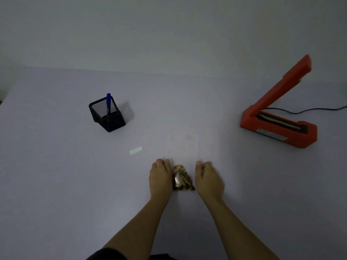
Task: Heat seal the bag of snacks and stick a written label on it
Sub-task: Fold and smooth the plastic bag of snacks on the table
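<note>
The curled fingers [165,163] of the left hand [160,177] and right hand [208,178] press on the clear bag [183,147] edges, either side of the brown snacks [182,178] at its near end, flat on the table [56,175]. A white label [136,150] lies left; farther left a mesh holder [107,114] holds a blue pen [108,102]. The red heat sealer [279,117] stands open at right

Left hand [160,178] and right hand [208,178] curled, side by side.
</note>
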Action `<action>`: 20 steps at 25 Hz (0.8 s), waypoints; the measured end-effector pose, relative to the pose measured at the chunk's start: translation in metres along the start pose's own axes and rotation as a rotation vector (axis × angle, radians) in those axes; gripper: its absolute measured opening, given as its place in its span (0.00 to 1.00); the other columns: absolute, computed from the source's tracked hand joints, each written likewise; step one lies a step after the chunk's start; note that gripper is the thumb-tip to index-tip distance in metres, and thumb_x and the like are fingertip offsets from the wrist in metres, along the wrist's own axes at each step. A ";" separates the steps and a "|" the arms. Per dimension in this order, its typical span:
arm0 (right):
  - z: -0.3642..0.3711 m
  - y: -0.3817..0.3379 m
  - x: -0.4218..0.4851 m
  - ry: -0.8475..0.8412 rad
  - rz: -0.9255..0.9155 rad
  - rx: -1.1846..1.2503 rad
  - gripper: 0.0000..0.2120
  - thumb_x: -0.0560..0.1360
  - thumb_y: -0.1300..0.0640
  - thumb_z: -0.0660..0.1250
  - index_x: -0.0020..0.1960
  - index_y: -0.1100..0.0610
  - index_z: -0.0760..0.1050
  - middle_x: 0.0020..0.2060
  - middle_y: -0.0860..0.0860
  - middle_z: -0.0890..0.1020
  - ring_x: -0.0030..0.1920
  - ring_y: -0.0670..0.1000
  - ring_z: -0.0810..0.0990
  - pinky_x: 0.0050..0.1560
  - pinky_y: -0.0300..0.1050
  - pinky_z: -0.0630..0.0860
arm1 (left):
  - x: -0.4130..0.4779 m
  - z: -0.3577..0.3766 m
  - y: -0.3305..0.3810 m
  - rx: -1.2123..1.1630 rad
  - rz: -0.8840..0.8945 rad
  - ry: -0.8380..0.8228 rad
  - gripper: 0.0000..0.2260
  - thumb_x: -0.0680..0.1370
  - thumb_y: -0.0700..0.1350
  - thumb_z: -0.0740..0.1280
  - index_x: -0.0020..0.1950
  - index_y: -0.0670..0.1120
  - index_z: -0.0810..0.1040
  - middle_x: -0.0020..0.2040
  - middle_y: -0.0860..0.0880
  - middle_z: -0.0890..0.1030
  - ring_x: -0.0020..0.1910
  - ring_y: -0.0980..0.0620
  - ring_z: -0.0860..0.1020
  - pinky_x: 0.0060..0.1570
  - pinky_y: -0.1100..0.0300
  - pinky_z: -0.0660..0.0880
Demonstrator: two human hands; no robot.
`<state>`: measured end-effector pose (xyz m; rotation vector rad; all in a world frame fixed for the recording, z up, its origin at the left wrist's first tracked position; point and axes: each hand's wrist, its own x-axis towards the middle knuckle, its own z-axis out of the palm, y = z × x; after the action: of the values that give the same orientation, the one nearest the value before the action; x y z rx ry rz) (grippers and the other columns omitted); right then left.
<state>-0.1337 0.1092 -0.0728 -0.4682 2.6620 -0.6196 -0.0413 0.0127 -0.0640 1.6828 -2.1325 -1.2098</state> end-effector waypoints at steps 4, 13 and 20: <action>0.006 -0.009 0.004 0.037 -0.012 -0.084 0.19 0.79 0.45 0.53 0.43 0.59 0.71 0.35 0.56 0.80 0.38 0.59 0.79 0.33 0.44 0.64 | 0.009 0.010 0.000 0.218 0.028 0.055 0.15 0.81 0.50 0.54 0.48 0.40 0.71 0.45 0.40 0.80 0.45 0.39 0.78 0.42 0.45 0.75; 0.016 -0.002 0.005 0.057 -0.071 -0.143 0.18 0.79 0.48 0.56 0.38 0.59 0.72 0.30 0.58 0.81 0.32 0.59 0.79 0.29 0.45 0.66 | 0.013 0.009 -0.011 0.428 0.188 0.052 0.12 0.78 0.46 0.62 0.37 0.41 0.70 0.23 0.44 0.76 0.20 0.44 0.74 0.19 0.60 0.65; 0.017 -0.001 0.006 0.018 -0.035 -0.189 0.20 0.79 0.44 0.53 0.43 0.59 0.74 0.37 0.58 0.83 0.39 0.60 0.80 0.34 0.47 0.70 | 0.012 0.009 -0.014 0.423 0.193 0.051 0.10 0.79 0.45 0.62 0.41 0.39 0.72 0.26 0.42 0.79 0.25 0.41 0.77 0.24 0.59 0.65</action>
<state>-0.1320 0.0998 -0.0881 -0.5647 2.7481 -0.3844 -0.0406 0.0058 -0.0833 1.5762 -2.5802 -0.6892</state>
